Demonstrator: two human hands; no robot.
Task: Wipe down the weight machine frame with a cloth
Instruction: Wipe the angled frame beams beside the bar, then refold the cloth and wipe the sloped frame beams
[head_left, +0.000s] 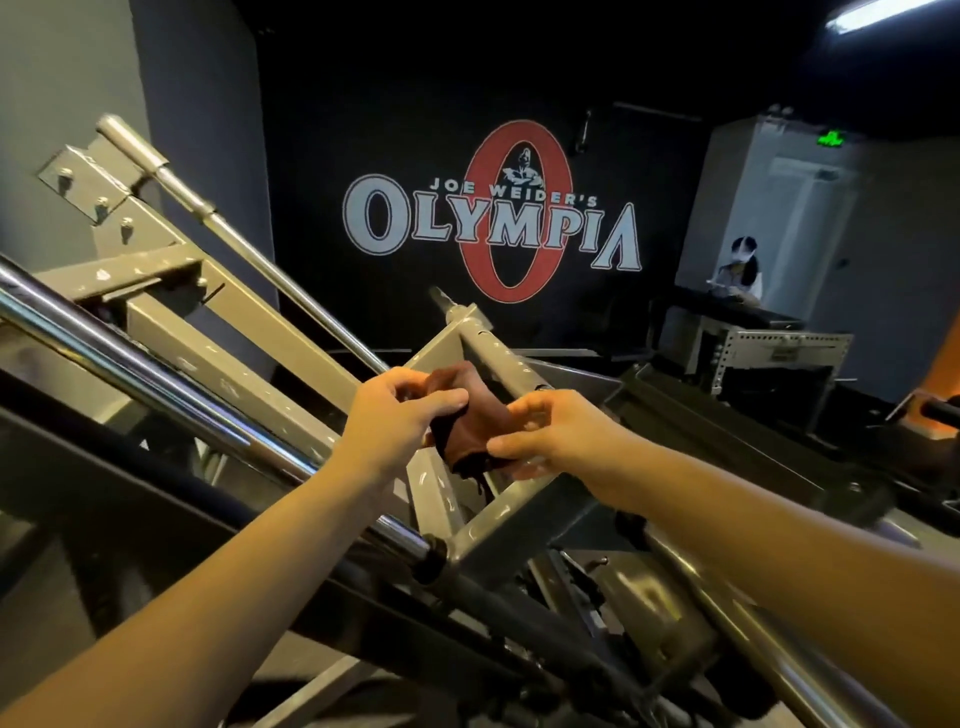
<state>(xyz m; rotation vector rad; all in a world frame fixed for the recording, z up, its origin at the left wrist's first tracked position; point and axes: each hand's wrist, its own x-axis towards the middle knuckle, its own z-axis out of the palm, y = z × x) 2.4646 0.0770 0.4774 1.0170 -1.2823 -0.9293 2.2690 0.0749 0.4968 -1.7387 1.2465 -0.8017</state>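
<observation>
A dark reddish-brown cloth (470, 415) is bunched between both my hands, just above the grey metal frame (228, 358) of the weight machine. My left hand (400, 410) grips the cloth's left side with curled fingers. My right hand (545, 436) pinches its right and lower edge between thumb and fingers. The cloth hangs over a junction where grey square tubes (498, 525) meet. Chrome guide rods (130, 358) run diagonally from upper left toward the centre.
A long steel bar (234, 234) slants across the frame at upper left. A black wall with a large logo (493, 218) stands behind. At the far right a person (743, 265) sits behind a dark counter, near a perforated metal rack (779, 348).
</observation>
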